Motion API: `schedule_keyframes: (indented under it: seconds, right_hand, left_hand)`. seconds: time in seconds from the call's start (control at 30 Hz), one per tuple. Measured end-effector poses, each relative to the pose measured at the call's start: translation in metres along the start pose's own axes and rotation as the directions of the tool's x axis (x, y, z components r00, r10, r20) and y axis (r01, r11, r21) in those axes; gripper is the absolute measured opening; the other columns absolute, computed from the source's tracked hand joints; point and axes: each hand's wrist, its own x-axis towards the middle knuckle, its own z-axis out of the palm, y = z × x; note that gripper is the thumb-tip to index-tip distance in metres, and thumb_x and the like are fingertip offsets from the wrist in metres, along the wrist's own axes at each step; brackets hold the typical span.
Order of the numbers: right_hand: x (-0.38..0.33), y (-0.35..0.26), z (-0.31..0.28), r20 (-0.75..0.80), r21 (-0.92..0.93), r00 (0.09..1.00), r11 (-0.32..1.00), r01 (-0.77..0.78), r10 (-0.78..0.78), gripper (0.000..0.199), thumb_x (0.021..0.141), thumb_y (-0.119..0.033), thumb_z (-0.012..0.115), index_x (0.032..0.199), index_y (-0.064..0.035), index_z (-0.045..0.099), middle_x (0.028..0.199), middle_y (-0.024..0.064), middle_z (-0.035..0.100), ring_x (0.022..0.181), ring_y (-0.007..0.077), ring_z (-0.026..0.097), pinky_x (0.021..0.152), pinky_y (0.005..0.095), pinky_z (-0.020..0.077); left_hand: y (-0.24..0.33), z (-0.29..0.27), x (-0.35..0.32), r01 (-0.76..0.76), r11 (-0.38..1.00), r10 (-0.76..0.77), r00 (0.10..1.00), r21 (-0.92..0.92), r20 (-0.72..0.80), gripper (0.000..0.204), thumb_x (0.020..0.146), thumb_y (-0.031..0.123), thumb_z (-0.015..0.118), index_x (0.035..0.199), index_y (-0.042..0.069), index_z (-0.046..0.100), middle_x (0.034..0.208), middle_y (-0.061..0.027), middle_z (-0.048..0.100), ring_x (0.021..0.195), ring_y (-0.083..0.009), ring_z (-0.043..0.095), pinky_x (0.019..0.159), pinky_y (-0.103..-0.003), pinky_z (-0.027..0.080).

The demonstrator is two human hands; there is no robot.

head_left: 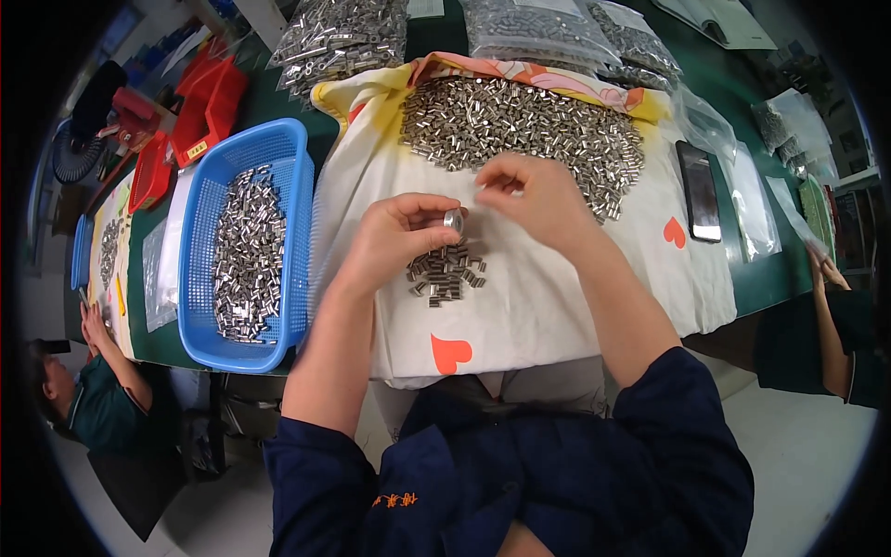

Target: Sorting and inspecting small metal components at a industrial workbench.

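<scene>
I count one blue basket (pixel 292 167), one phone (pixel 700 193), two red bins (pixel 212 102). Three orange hearts (pixel 451 353) showing on the cloth (pixel 548 306). Metal sleeves (pixel 520 121)? Way too many to count.

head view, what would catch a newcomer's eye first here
The big heap of small shiny metal tubes on the white cloth with orange hearts stands out at the top centre. Just below it, the left hand pinches a small round metal piece above a little pile of tubes, with the right hand close beside. At the left, a bright blue basket holds more tubes.
</scene>
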Motion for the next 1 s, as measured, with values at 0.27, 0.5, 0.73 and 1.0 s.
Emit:
schedule_keyframes:
  seconds: [0.27,0.5,0.73,1.0]
  right_hand:
    - [0.007,0.029,-0.007,-0.008,-0.609,0.952,0.757,0.239,-0.307,0.008,0.072,-0.009,0.057,0.078,-0.0064,0.062,0.080,0.0084,0.060,0.082,0.0257,0.054,0.075,0.0376,0.0419]
    - [-0.001,-0.003,0.000,0.028,-0.228,0.992,0.966,0.122,-0.119,0.008,0.072,-0.008,0.058,0.078,-0.0050,0.063,0.077,0.0055,0.061,0.075,0.0206,0.056,0.068,0.0309,0.0440]
    - [-0.007,-0.005,0.015,0.023,0.090,0.994,0.991,0.101,-0.103,0.009,0.072,-0.008,0.061,0.080,-0.0032,0.063,0.079,0.0054,0.062,0.073,0.0148,0.059,0.064,0.0260,0.0453]
    - [-0.010,-0.002,0.032,-0.194,-0.216,0.905,0.916,0.337,-0.378,0.007,0.068,-0.006,0.063,0.074,-0.0033,0.060,0.072,0.0067,0.060,0.069,0.0221,0.057,0.063,0.0314,0.0455]
  left_hand:
    - [-0.001,0.002,0.004,-0.032,0.994,0.032,0.999,-0.106,0.000,0.031,0.073,-0.004,0.063,0.103,-0.003,0.056,0.095,-0.0067,0.062,0.081,-0.0098,0.059,0.074,-0.022,0.048]
    - [-0.003,0.000,0.000,0.023,1.000,-0.023,0.999,-0.008,0.041,0.031,0.074,-0.004,0.063,0.104,-0.003,0.056,0.091,-0.0049,0.061,0.080,-0.0095,0.058,0.074,-0.022,0.048]
    - [-0.005,0.000,0.005,-0.027,0.990,0.023,0.999,-0.140,-0.026,0.030,0.075,-0.002,0.063,0.104,-0.002,0.056,0.089,-0.0055,0.061,0.079,-0.0098,0.058,0.071,-0.021,0.048]
    - [-0.006,0.002,0.007,-0.039,0.995,0.032,0.996,-0.088,-0.078,0.030,0.076,-0.002,0.062,0.105,-0.003,0.055,0.088,-0.0064,0.061,0.078,-0.0099,0.058,0.070,-0.021,0.048]
